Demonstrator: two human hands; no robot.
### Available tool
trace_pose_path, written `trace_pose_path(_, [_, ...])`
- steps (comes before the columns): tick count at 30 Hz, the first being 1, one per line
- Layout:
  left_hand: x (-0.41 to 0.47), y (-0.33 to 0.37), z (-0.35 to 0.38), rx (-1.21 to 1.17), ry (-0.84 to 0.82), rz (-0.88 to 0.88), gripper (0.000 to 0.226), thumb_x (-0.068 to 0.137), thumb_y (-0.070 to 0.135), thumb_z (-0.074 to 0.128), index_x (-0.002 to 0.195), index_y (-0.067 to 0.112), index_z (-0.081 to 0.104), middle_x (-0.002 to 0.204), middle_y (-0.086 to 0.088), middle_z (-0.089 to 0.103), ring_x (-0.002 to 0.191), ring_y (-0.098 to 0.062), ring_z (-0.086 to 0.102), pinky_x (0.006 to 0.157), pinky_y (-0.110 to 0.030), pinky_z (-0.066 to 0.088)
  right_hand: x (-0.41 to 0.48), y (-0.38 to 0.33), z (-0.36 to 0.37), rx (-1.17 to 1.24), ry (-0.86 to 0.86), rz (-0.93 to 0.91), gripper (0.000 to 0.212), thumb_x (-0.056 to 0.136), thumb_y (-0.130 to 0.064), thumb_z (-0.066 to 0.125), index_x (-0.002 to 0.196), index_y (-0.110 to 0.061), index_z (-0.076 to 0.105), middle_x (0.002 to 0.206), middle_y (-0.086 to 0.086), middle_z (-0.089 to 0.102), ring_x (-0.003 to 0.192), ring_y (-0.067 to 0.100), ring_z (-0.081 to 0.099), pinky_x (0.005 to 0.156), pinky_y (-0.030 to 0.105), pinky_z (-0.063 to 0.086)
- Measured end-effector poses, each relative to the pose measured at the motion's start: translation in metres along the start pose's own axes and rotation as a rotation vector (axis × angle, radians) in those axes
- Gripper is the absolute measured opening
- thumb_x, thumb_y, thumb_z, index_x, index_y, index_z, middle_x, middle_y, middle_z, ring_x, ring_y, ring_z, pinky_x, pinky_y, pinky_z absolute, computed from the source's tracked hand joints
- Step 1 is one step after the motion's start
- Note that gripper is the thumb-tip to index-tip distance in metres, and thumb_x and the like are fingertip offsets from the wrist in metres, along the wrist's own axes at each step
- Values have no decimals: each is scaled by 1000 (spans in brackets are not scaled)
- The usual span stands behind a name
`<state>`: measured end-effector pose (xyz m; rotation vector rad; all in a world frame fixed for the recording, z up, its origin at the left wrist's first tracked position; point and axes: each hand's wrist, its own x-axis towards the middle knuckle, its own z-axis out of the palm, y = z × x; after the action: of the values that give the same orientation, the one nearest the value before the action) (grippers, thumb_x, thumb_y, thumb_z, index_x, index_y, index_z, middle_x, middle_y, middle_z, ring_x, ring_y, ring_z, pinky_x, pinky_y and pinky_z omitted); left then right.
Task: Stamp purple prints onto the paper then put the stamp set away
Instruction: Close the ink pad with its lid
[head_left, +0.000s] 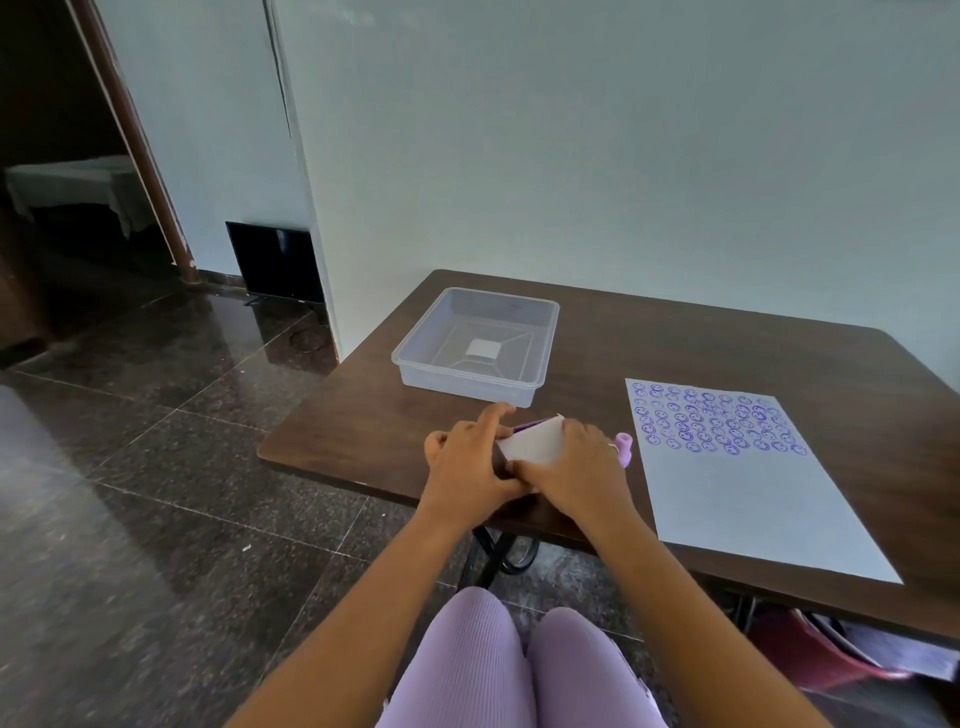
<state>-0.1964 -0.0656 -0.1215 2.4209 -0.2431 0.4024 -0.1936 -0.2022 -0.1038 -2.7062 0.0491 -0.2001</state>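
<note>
Close to the table's near edge, both hands press together on a white ink-pad case: left hand clasping its left end, right hand covering its right. Just right of that grip lies the purple stamp, then the printed paper. Beyond sits a clear tray, a small white square inside.

Both hands cover most of the small white-lidded ink pad box, so its purple inside barely shows. The right hand hides part of the small pink stamp just beside it.
</note>
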Motion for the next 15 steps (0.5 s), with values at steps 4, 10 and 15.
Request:
trace_pose_path(4, [4, -8, 4, 51, -60, -37, 79, 63, 51, 68, 132, 38, 32, 129, 12, 54, 125, -16, 40, 90, -40, 21, -4, 1, 7, -36, 41, 15, 61, 79, -60, 52, 122, -17, 53, 122, 5, 61, 115, 22, 53, 103, 40, 31])
trace_pose_path(10, [12, -12, 2, 134, -213, -86, 78, 71, 49, 64, 140, 33, 30, 139, 6, 47, 130, -19, 30, 98, -46, 21, -3, 0, 15, 34, 43, 35, 80, 68, -71, 54, 120, -11, 48, 115, 9, 58, 106, 27, 57, 85, 36, 47])
trace_pose_path(15, [13, -10, 0, 153, -239, -74, 84, 63, 60, 68, 137, 35, 37, 138, 11, 46, 129, -17, 30, 94, -42, 23, 5, -3, 12, 18, 45, 41, 73, 68, -62, 60, 119, -10, 46, 115, 10, 58, 106, 28, 55, 83, 34, 43])
